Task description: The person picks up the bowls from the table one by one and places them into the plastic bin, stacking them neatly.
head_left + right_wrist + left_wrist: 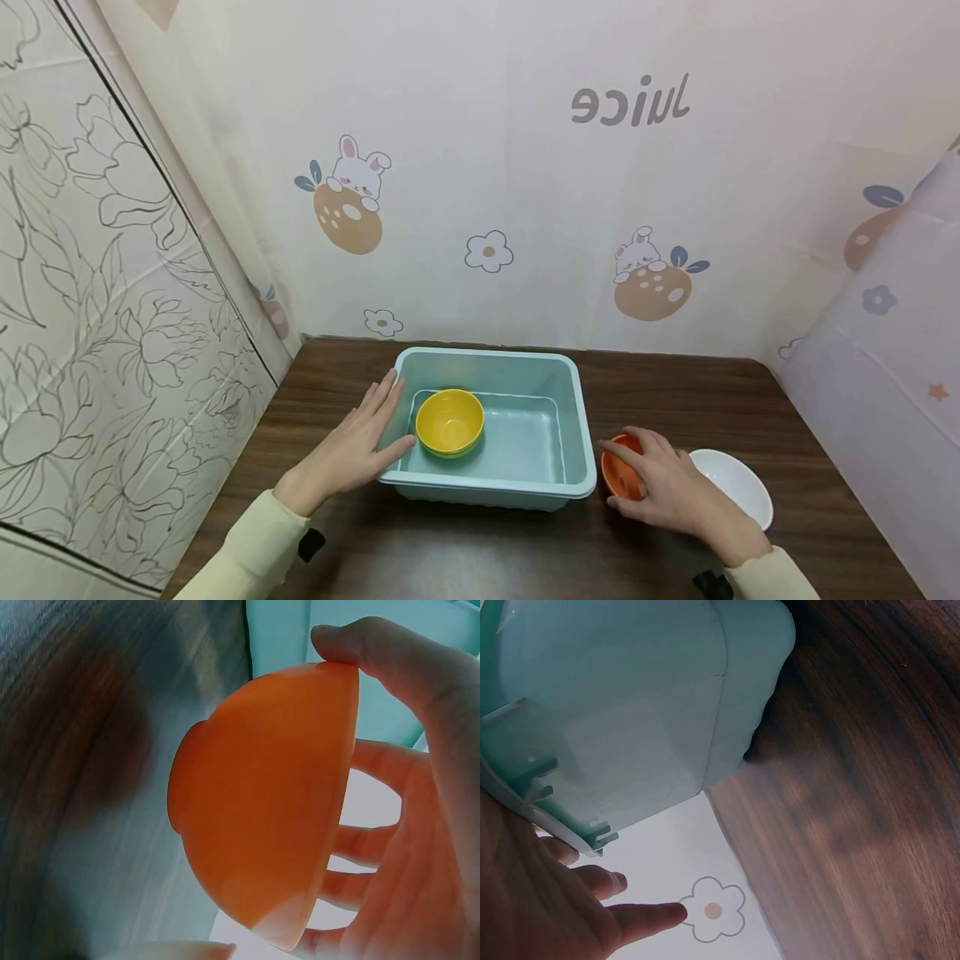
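Observation:
A pale teal plastic tub stands on the dark wooden table. Inside it, at the left, sits a yellow bowl nested on another bowl. My left hand lies flat against the tub's left wall, fingers straight. My right hand grips an orange bowl just right of the tub, tilted on its side. In the right wrist view the orange bowl is pinched by thumb and fingers around its rim.
A white bowl rests on the table right of my right hand. Patterned curtain walls close in the table at the back and both sides. Bare wood shows in front of the tub.

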A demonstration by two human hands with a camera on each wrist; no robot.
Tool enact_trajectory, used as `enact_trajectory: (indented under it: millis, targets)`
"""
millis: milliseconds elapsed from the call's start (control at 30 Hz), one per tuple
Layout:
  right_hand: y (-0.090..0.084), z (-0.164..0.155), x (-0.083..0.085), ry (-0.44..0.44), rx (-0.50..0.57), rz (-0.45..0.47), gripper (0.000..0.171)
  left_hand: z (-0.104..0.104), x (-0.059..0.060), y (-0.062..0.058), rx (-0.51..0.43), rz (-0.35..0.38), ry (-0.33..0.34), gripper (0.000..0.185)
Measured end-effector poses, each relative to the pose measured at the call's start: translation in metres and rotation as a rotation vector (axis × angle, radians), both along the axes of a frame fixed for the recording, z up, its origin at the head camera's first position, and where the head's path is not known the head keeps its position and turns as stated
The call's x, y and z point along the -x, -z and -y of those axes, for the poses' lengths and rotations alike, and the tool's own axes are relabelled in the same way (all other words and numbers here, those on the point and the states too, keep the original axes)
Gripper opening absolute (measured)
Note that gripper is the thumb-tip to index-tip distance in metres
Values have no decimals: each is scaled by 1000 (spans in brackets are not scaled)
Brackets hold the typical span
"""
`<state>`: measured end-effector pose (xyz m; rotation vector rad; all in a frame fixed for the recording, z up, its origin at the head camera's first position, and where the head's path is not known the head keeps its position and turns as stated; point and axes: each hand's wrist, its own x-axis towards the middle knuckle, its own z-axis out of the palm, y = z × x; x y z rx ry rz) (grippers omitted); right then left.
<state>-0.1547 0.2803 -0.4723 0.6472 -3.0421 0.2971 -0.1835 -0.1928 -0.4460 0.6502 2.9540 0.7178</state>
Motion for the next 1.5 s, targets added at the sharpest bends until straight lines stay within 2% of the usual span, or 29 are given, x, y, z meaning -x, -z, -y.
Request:
enact_trajectory:
  millis: [433, 700, 1100, 1500]
  targets:
    - [-14, -3, 4, -110, 42, -33, 67, -1, 1, 1, 4, 23, -7, 88]
    - [-26, -5, 9, -123, 7, -4, 68, 0, 1, 0, 10, 11, -1, 89]
    - [-55, -17, 19, -169, -54, -69, 71, 0, 1, -1, 14, 3, 3, 90]
    - [-87, -21, 25, -142, -106, -120, 72, 0, 0, -2, 16, 10, 7, 91]
